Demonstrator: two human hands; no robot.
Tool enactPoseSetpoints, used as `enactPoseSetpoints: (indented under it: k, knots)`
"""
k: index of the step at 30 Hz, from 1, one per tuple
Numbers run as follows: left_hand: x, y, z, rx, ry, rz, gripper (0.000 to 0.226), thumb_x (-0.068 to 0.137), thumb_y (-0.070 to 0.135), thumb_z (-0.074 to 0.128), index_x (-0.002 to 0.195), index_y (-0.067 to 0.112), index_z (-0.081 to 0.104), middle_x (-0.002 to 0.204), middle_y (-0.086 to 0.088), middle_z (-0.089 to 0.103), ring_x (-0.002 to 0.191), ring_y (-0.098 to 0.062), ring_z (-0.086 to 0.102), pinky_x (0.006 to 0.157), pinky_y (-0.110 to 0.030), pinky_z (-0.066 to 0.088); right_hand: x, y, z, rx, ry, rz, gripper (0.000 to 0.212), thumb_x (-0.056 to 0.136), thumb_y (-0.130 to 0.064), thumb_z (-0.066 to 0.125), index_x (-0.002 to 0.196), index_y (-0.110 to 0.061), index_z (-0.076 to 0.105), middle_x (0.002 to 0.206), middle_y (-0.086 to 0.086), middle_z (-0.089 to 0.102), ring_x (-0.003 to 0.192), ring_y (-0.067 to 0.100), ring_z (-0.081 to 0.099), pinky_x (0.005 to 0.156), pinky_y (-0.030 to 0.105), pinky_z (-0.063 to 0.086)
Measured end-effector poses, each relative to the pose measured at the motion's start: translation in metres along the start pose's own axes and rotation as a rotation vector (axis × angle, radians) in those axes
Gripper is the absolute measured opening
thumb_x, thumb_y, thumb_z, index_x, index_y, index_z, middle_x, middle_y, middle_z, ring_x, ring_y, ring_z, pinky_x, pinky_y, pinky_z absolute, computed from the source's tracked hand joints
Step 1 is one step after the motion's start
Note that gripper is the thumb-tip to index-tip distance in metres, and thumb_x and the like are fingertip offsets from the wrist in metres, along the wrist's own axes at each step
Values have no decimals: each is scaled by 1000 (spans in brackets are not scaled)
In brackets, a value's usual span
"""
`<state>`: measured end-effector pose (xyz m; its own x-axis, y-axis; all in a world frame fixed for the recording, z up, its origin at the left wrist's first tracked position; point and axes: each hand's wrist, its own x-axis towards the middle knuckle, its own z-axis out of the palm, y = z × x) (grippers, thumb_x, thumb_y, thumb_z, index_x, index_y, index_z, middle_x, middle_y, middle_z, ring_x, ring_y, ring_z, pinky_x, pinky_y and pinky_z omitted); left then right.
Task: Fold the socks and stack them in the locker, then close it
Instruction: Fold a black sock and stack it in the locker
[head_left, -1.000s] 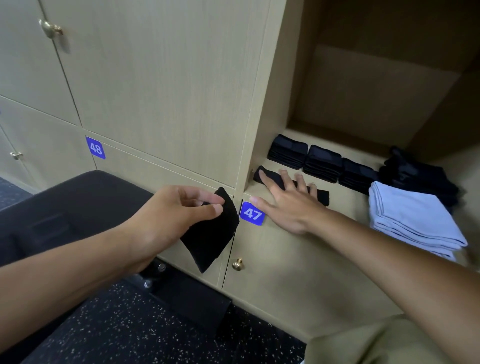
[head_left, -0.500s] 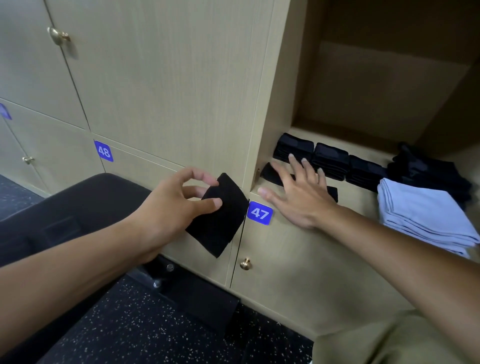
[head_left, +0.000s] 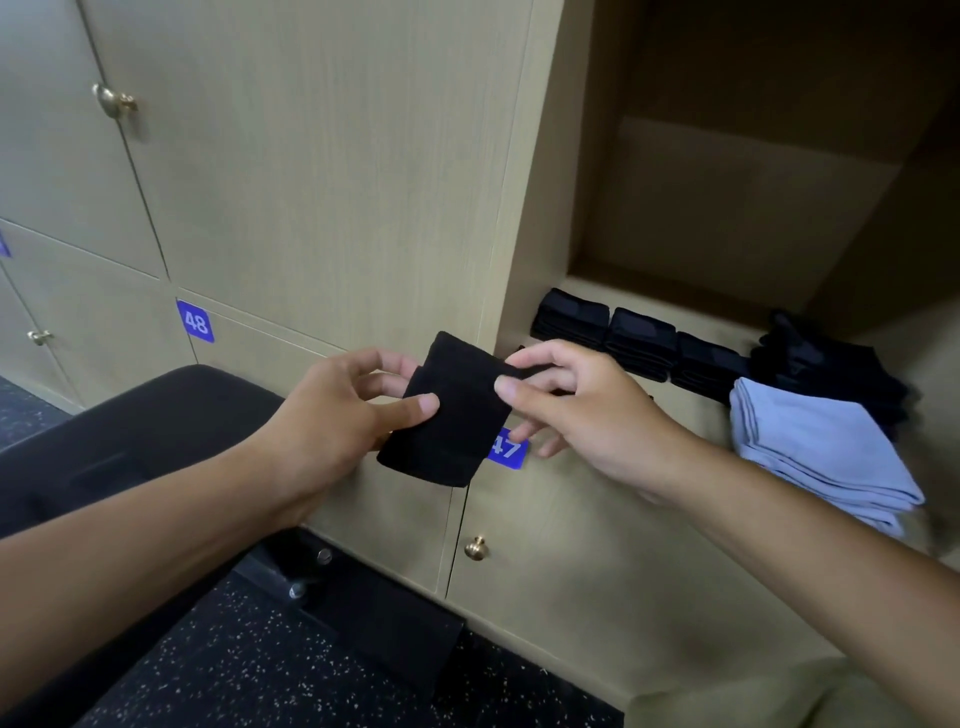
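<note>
A folded black sock (head_left: 452, 415) hangs in the air in front of the open locker (head_left: 727, 208). My left hand (head_left: 337, 415) pinches its left edge between thumb and fingers. My right hand (head_left: 571, 405) pinches its upper right corner. On the locker shelf (head_left: 696, 410) behind my hands sit three stacks of folded black socks (head_left: 641, 338) in a row. A loose heap of black socks (head_left: 826, 364) lies at the shelf's right. The flat sock that lay on the shelf front is mostly hidden behind my right hand.
Folded light-blue cloths (head_left: 821, 452) lie at the shelf's front right. Closed locker doors with brass knobs (head_left: 475, 548) and blue labels 48 (head_left: 195, 322) and 47 (head_left: 506, 449) surround the open one. A black bench (head_left: 130, 441) stands at lower left over a speckled dark floor.
My right hand has left the flat sock on the shelf and come to the folded sock, pinching its corner. My left hand has raised that sock up and to the right.
</note>
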<state>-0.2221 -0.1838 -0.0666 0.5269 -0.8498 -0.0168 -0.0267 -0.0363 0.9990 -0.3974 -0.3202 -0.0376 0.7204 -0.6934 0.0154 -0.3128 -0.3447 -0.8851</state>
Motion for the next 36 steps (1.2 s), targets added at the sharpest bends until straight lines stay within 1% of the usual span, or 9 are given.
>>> enactPoseSetpoints:
  k: [3,7,11,14,17,23,28,32,36]
  knots:
    - [-2,2,3,61,4,75,18,86,8,77,102,11,68,84,-1,71,76,-16,71,69,-22,53,-3,-5,-7,98,-11,60,38,101,-49,51,115,-16,66,104,6,75,77,28,76,65,31,59]
    - [-5,7,8,187,22,218,13,84,4,79,91,9,69,90,-6,76,85,-23,73,79,-23,56,-4,-5,-10,312,-97,174,60,101,-58,39,104,-6,68,108,15,75,89,34,76,87,41,60]
    - [-12,12,15,315,-44,352,15,80,0,81,83,11,70,94,7,79,95,-9,72,91,-15,50,-1,2,-9,420,-51,128,42,100,-36,59,102,5,69,107,24,74,96,29,76,90,36,60]
    - [-13,10,17,423,-92,426,21,77,3,84,80,20,71,107,19,75,110,-3,66,101,-13,41,1,6,-12,424,55,92,14,90,-12,74,101,-3,71,105,17,76,89,18,73,85,32,61]
    - [-10,6,17,510,-67,496,30,72,12,88,83,35,72,122,24,64,120,-4,56,100,-12,38,2,4,-18,483,73,107,21,85,2,74,103,-9,70,103,7,75,90,15,70,90,38,58]
    - [-4,1,17,408,33,419,39,80,22,83,109,40,64,132,20,54,121,5,52,96,-19,46,1,1,-32,541,-54,102,28,89,12,62,93,-15,68,117,14,70,94,20,68,86,35,53]
    - [-2,1,22,292,2,338,41,76,36,76,115,33,62,117,11,68,107,-5,66,88,-25,54,-4,0,-42,465,-178,70,39,92,16,53,120,-7,68,111,10,76,110,23,71,98,36,57]
    - [-3,1,26,300,-42,308,35,88,21,75,116,35,61,110,7,68,93,-11,70,86,-27,56,-5,1,-55,377,-112,70,40,92,14,54,119,-11,70,114,8,76,109,20,71,91,30,59]
    - [-2,1,29,419,-154,290,24,92,26,72,112,34,63,102,12,71,90,-11,70,82,-29,58,-3,6,-76,289,73,60,30,91,3,66,110,-18,75,97,-4,73,92,3,71,82,21,57]
